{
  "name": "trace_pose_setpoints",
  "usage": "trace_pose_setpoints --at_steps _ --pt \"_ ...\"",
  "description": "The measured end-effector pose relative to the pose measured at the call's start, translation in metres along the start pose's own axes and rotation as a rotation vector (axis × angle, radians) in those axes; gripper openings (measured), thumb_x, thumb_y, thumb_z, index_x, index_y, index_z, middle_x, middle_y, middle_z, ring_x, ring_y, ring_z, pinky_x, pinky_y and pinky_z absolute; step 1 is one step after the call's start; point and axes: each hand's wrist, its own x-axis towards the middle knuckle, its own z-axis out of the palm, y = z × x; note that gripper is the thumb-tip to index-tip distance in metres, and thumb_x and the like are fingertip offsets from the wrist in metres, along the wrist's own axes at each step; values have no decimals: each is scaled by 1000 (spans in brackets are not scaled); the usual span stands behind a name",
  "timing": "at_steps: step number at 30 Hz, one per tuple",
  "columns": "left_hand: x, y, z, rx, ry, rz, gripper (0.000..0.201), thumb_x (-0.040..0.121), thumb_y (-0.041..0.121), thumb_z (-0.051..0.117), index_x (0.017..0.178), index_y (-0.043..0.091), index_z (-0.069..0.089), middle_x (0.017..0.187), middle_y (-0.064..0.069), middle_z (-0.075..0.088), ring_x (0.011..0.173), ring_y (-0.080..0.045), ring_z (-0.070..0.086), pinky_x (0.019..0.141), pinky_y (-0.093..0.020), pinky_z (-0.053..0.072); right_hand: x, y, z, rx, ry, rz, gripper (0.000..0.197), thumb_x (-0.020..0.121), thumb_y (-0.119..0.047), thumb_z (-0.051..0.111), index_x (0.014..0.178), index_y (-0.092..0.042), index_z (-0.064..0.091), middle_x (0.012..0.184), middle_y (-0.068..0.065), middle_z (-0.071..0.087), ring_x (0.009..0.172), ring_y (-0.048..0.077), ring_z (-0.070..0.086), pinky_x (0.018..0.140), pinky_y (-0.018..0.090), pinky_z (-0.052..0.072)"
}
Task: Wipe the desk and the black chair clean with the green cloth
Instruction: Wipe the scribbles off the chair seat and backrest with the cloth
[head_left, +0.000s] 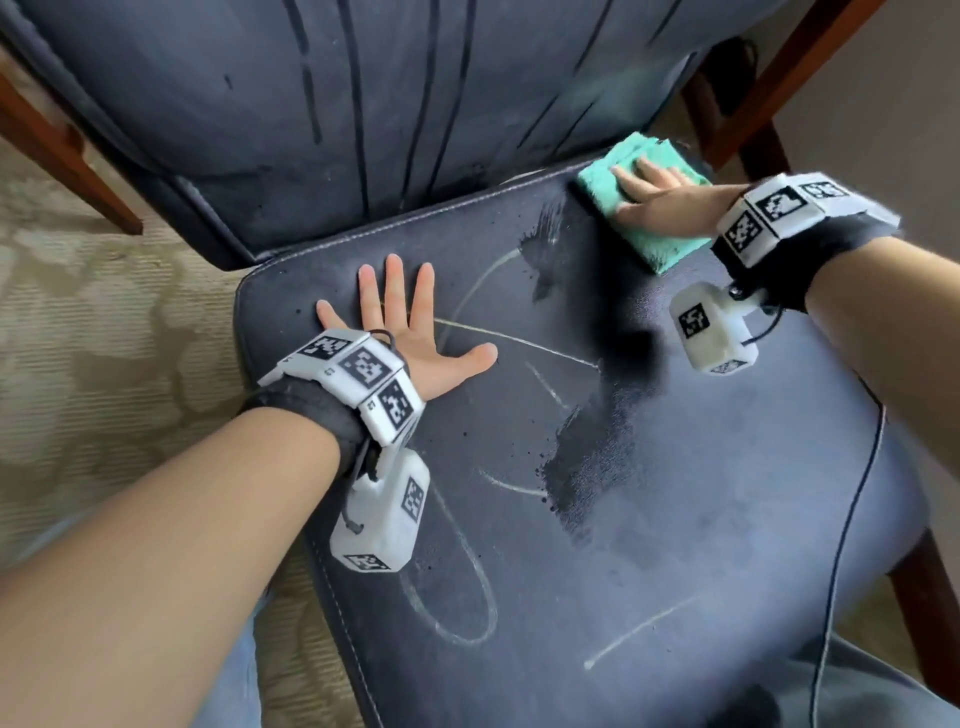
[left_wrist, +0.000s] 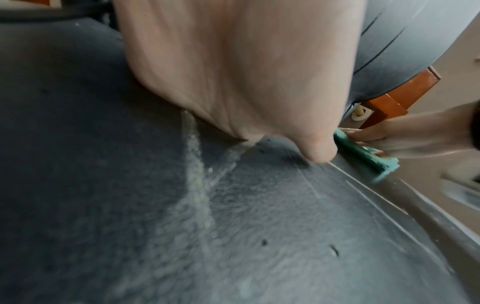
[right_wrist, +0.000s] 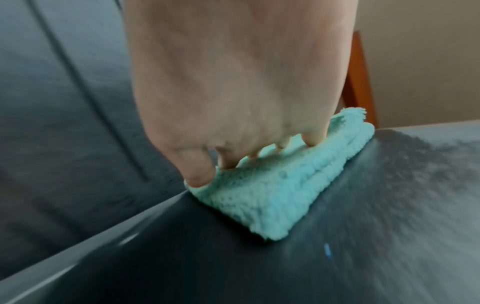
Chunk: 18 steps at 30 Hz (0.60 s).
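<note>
At the seat's back right corner, the chair (head_left: 675, 519) is carrying the cloth (head_left: 649, 228), the right hand (head_left: 670, 202) pressing it with straight fingers. Left hand (head_left: 410, 332) is lying spread near the left edge. Overshooting could be dragging the cloth off the edge.

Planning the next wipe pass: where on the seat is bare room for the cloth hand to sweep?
Free: the seat middle and near half, between left hand and right edge. Crowded: far-right corner, where right hand presses the green cloth.
</note>
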Motion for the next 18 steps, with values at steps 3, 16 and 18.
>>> trace_pose_setpoints --at_steps 3,16,18 --pt "-1 0 1 4 9 -8 101 79 83 26 148 27 -22 155 -2 -30 142 -26 -27 109 -63 -9 -37 -10 13 8 -148 -177 53 103 -34 27 149 -38 3 159 -1 -12 145 26 -13 117 44 -6" --pt "0 -2 7 -18 45 -3 103 78 83 27 148 26 -22 155 -4 -29 143 -27 -25 108 -64 -9 19 -52 2 19 52 -128 58 99 -33 38 151 -32 11 160 -2 1 146 26 -3 116 39 2" --pt "-1 -2 6 -23 45 -1 103 78 83 27 148 26 -22 155 -3 -29 143 -27 -25 108 -64 -9 28 -60 -3 -7 85 -91 57 99 -32 38 150 -28 15 159 1 9 145 28 3 116 40 5"
